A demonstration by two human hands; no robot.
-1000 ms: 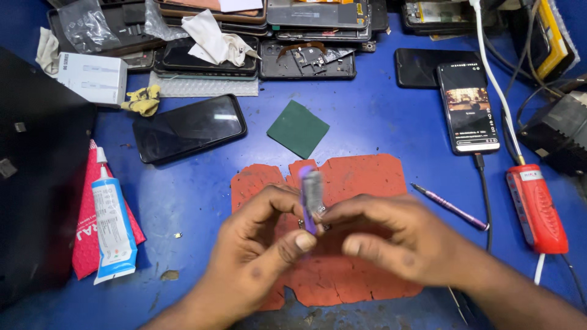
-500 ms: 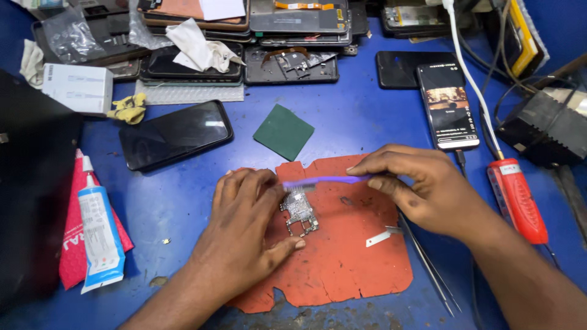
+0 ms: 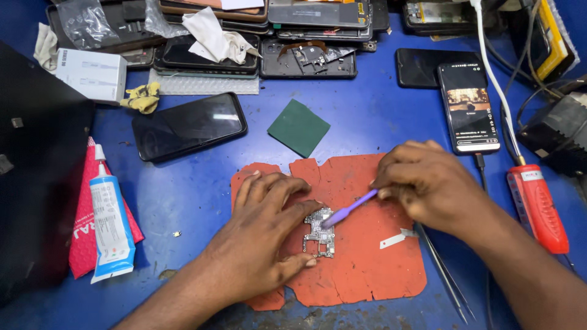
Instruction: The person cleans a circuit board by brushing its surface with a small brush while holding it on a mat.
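A small phone circuit board (image 3: 320,231) lies on a worn orange-red mat (image 3: 367,269) on the blue table. My left hand (image 3: 263,226) rests flat on the mat, with thumb and forefinger steadying the board from its left side. My right hand (image 3: 428,183) grips a thin purple stick-like tool (image 3: 348,209), and the tool's tip touches the top of the board. Metal tweezers (image 3: 446,272) lie on the mat's right edge under my right wrist.
A dark phone (image 3: 189,125) and a green square pad (image 3: 299,127) lie behind the mat. A lit phone (image 3: 468,107) on a cable and a red-handled tool (image 3: 538,208) sit at right. A glue tube (image 3: 110,220) lies on a red packet at left. Stacked phone parts (image 3: 244,30) line the back.
The board, held up in both hands a second ago, now lies on the mat. My right hand has brought the purple tool's tip down onto it.
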